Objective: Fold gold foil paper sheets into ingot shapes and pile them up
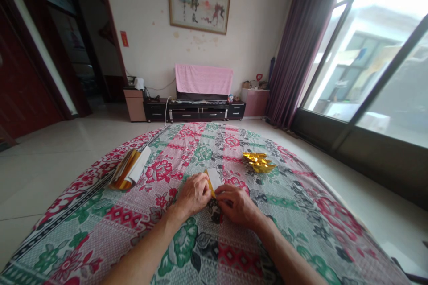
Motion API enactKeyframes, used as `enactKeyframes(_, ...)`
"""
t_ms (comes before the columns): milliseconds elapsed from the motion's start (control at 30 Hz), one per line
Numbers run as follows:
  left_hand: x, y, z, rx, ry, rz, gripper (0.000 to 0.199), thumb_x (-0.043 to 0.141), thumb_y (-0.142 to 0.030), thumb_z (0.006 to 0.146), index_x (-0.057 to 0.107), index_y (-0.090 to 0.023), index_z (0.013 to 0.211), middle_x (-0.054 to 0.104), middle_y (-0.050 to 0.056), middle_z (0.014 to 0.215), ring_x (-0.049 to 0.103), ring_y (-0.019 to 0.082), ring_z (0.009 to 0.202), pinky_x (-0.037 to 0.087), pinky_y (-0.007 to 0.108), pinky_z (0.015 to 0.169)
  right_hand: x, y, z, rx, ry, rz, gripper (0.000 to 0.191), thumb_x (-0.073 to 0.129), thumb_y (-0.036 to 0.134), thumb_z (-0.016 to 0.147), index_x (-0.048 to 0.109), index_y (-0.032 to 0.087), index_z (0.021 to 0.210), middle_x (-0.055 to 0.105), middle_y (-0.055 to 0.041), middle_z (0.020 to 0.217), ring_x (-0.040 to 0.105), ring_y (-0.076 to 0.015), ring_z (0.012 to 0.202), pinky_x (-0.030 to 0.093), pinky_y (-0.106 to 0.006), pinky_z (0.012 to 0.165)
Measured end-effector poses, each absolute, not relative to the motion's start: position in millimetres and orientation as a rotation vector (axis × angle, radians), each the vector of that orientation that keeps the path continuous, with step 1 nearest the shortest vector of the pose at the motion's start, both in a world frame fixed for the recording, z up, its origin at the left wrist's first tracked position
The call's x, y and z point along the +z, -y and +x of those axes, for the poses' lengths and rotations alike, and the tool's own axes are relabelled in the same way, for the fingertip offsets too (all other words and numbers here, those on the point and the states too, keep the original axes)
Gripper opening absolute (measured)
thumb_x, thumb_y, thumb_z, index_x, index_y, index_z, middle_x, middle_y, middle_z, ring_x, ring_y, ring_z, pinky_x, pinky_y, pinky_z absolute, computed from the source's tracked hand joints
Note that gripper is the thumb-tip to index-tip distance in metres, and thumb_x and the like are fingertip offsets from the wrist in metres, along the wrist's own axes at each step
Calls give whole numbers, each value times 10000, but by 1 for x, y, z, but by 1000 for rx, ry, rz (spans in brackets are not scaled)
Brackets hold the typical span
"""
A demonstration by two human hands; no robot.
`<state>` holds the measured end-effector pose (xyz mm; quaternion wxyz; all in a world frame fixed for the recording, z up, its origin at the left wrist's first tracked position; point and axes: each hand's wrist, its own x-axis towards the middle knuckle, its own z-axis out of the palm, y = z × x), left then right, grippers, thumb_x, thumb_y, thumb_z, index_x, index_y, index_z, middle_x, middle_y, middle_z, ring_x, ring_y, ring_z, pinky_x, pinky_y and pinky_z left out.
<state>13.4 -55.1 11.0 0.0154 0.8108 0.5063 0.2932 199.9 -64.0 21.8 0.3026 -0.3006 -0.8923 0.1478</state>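
Note:
Both of my hands rest on a flowered cloth, pressing a small sheet of gold-and-white paper flat between them. My left hand covers the paper's left edge with the fingers curled down on it. My right hand pinches its near right corner. Part of the paper is hidden under my fingers. A small heap of folded gold paper pieces lies beyond my right hand, apart from it.
A stack of gold and white paper sheets lies on the cloth to the far left. Past the cloth are tiled floor, a low dark cabinet with a pink cover, and a large window on the right.

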Motion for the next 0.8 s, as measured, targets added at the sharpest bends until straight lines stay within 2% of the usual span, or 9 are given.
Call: enactKeyframes(800, 11, 57, 15, 865, -1608, 2530, 118, 435, -137, 797, 516, -192, 730, 580, 51, 945, 547, 171, 911, 423, 301, 846, 19, 63, 201, 387, 2352, -797, 248, 500, 61, 752, 688, 210, 815, 649, -25, 972, 605, -128, 878, 462, -234, 799)
